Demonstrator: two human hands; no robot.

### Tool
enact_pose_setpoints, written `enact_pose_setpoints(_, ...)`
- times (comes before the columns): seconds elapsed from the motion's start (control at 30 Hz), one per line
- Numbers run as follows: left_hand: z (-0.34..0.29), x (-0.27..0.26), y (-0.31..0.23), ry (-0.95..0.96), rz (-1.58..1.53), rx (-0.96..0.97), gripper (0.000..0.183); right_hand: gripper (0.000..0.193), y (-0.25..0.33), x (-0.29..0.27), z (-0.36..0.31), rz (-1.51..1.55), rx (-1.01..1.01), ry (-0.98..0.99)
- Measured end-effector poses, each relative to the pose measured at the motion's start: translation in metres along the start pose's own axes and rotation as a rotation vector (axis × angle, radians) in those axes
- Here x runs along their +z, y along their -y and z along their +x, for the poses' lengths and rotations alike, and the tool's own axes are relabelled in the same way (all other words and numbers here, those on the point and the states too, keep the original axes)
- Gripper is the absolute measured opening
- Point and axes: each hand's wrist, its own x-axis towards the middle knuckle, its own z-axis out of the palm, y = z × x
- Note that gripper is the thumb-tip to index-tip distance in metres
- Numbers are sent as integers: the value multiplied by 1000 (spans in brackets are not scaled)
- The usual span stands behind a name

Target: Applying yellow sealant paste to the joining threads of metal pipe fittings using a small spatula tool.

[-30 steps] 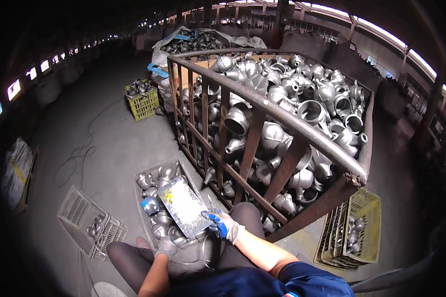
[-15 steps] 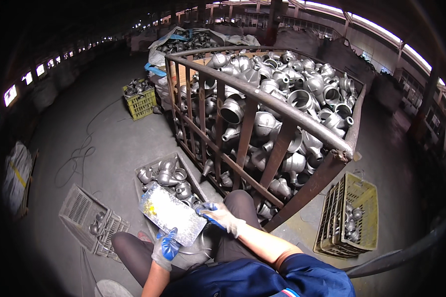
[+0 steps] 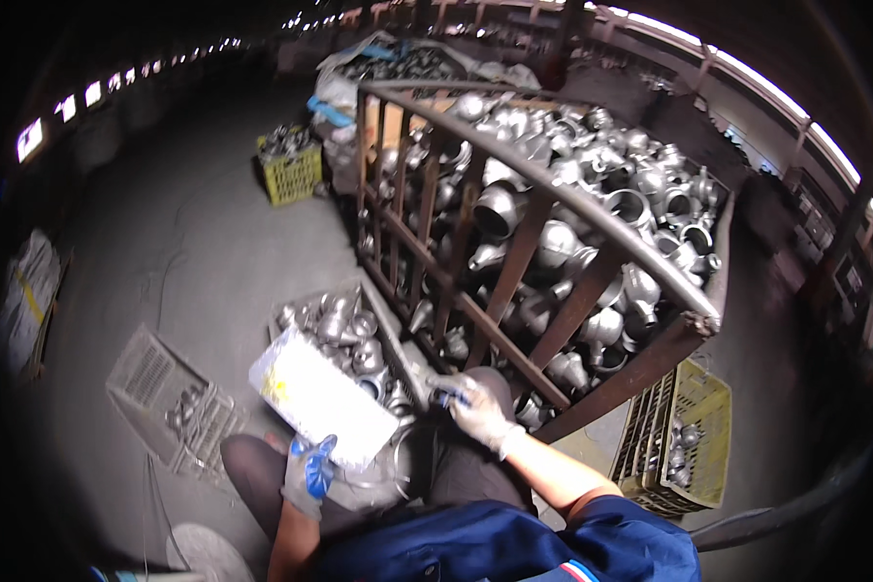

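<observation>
Over the near-left edge of the grey bin [image 3: 395,344], bright metal plate [image 3: 325,398] partly covers the castings [image 3: 344,325]. Left hand [image 3: 310,473]: grip pinching plate's near long edge. Right hand [image 3: 477,415]: curled, apart from plate; can't tell if grip holds anything. Advice: hold plate firmly, support far end, avoid sharp-looking corners.
</observation>
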Motion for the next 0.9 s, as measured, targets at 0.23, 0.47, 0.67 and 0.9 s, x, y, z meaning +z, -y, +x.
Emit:
enact_pose_setpoints(0.23,32,21,-1,-321,263,-47,48,26,24,13,60,1205,530,198)
enact_pose_setpoints(0.47,66,13,13,-447,258,23,39,26,-15,72,118,758,433,424)
enact_pose_setpoints(0.67,92,10,6,-510,313,-58,34,21,-42,83,145,1029,616,337)
enact_pose_setpoints(0.9,105,-5,23,-286,261,-140,39,21,-34,62,169,955,642,214)
